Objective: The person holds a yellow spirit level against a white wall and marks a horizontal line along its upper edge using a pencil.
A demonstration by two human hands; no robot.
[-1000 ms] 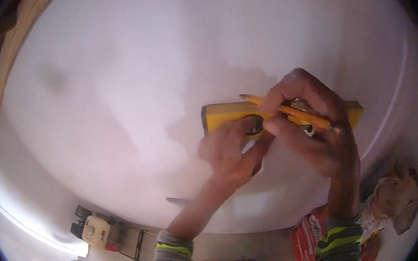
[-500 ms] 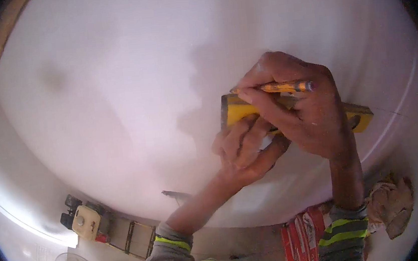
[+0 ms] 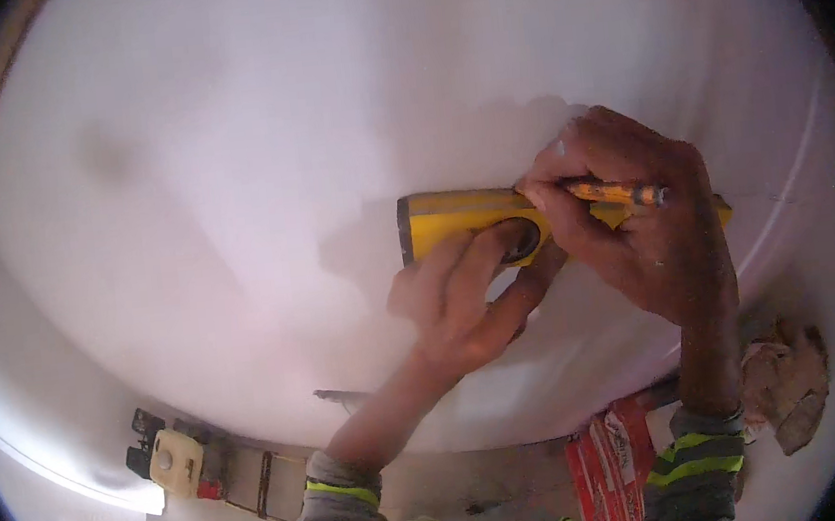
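One yellow level (image 3: 464,220), left hand (image 3: 454,309) holding its lower side, right hand (image 3: 659,242) over it, pinching orange pencil (image 3: 620,193)

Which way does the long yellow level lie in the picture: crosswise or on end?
Crosswise: the long yellow level runs roughly left to right, its black end at left, the left hand on it.

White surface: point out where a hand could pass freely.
Bare: the white surface left of the yellow level, and above the right hand. Crowded: the level itself, with the left hand on it and the right holding a pencil.
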